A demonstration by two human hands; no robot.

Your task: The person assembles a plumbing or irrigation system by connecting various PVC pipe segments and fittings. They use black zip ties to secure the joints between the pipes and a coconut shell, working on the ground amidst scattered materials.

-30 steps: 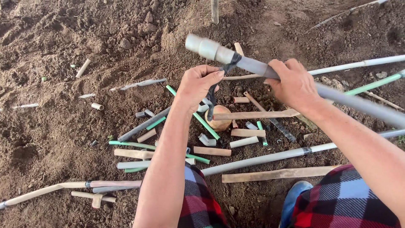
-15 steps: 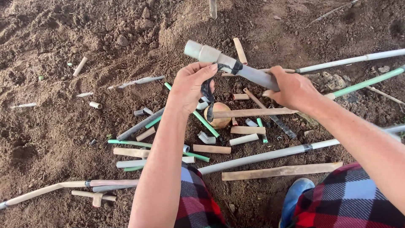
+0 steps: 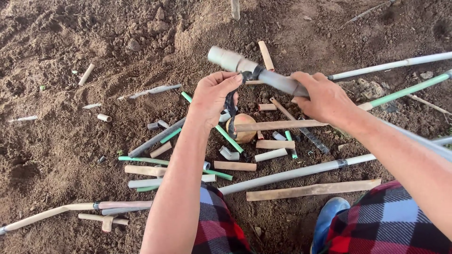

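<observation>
R hand grips grey pipe, L hand pinches black strip; strip may slip if tension drops

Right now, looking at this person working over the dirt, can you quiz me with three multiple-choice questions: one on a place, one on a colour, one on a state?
1. Where is the round tan ball?
A. On the soil among pipe offcuts
B. In the right hand
C. On the knee

2. What colour is the strip pulled by the left hand?
A. Yellow
B. Black
C. White

3. How is the grey pipe held?
A. Lying on the soil
B. Stuck upright
C. Raised, gripped by the right hand

Answers: 1 A, it rests below the hands; 2 B, it hangs dark from the joint; 3 C, fingers wrap it.
</observation>
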